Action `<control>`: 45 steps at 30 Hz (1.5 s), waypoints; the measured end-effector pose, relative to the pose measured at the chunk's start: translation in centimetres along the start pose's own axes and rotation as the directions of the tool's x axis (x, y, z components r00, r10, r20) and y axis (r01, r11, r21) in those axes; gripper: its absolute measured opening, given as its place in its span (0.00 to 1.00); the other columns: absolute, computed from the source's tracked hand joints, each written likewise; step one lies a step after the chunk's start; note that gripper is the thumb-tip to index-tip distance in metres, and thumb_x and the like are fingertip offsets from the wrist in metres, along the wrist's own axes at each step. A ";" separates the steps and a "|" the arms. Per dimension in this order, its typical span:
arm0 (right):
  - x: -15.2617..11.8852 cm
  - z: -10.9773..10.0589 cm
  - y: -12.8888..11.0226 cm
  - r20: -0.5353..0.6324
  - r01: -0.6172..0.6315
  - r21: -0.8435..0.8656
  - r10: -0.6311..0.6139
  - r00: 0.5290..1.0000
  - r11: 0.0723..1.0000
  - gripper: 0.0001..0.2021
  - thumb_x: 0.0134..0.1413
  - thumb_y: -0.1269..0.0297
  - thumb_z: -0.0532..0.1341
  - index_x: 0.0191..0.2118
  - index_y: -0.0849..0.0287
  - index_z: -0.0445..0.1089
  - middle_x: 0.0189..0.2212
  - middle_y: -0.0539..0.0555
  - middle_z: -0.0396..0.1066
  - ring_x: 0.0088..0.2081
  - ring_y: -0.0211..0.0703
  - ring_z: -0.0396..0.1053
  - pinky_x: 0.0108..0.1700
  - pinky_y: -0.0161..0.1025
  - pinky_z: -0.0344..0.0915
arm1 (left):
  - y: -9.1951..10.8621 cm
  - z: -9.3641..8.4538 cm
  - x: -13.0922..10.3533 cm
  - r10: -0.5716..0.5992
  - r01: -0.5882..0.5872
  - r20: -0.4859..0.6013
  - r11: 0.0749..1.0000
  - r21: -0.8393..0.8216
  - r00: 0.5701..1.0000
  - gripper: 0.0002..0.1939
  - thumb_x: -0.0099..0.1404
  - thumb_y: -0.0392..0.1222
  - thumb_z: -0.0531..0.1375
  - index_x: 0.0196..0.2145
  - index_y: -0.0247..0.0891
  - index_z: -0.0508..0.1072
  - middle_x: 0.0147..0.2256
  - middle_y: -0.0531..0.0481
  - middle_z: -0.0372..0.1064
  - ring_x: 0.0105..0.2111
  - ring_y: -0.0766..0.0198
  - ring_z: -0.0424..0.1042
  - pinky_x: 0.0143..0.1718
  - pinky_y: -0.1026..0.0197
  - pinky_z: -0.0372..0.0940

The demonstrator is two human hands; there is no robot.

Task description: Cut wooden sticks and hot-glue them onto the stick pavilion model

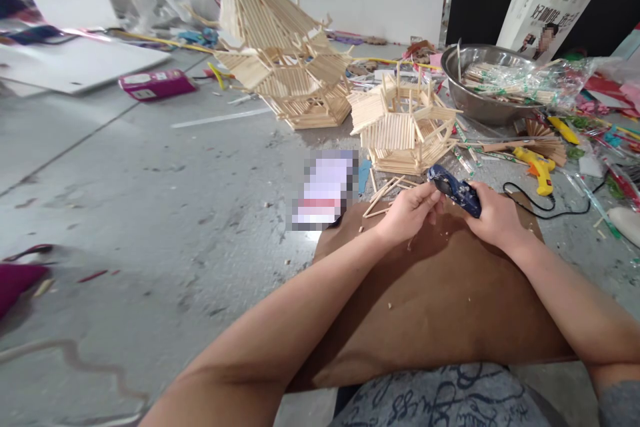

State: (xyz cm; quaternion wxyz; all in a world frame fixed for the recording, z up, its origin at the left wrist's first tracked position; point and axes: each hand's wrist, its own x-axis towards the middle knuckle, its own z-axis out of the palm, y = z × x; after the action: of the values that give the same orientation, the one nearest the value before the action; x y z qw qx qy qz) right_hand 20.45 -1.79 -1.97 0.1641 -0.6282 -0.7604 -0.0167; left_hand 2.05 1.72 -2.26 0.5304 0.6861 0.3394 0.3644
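Over the brown board [425, 320], my right hand [497, 217] is wrapped round a dark blue handheld tool [457, 192] with pale specks on it. The tool points left and tilts upward; its exact kind cannot be made out. My left hand [407, 213] is closed in a pinch right beside the tool's front end. What sits between those fingers is too small to tell. Several loose wooden sticks [384, 197] lie just beyond my left hand. Behind the tool stands a small roofed model of wooden sticks [400, 127].
A taller stick pagoda [295, 80] stands behind at the left. A phone [325, 190] lies by the board. To the right are a metal bowl [455, 90] of wrapped chopsticks, a yellow glue gun [540, 170] with a black cord, and scattered scraps. A purple packet [157, 85] lies far left.
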 end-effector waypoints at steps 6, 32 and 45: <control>0.1 -0.3 0.0 0.030 -0.021 -0.021 0.022 0.999 1.000 0.18 0.44 0.62 0.55 0.44 0.60 0.61 0.34 0.58 0.73 0.33 0.50 0.71 0.32 0.40 0.61 | 0.2 0.0 -0.1 -0.019 0.019 0.010 1.000 0.016 1.000 0.19 0.62 0.54 0.49 0.24 0.35 0.62 0.23 0.55 0.61 0.18 0.74 0.63 0.22 0.67 0.60; 0.3 0.2 0.1 -0.024 -0.006 0.031 0.006 1.000 1.000 0.23 0.44 0.67 0.53 0.50 0.62 0.56 0.38 0.62 0.68 0.38 0.53 0.67 0.38 0.46 0.62 | 0.5 0.3 0.0 -0.051 0.049 -0.044 0.998 -0.046 0.998 0.18 0.62 0.54 0.49 0.27 0.36 0.62 0.21 0.56 0.61 0.17 0.74 0.61 0.20 0.68 0.58; 0.2 -0.1 -0.4 0.015 0.005 -0.020 -0.004 1.000 1.000 0.22 0.43 0.66 0.54 0.48 0.64 0.57 0.37 0.62 0.69 0.36 0.53 0.68 0.36 0.45 0.62 | 0.1 0.3 0.0 -0.035 0.036 -0.052 0.999 0.011 0.998 0.18 0.62 0.54 0.49 0.24 0.36 0.61 0.21 0.55 0.62 0.17 0.74 0.62 0.21 0.68 0.58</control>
State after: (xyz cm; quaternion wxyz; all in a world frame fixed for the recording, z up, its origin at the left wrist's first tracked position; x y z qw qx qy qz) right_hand 20.05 -1.71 -1.79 0.1520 -0.6282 -0.7628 -0.0199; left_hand 2.35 1.55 -2.24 0.5236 0.6735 0.3675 0.3705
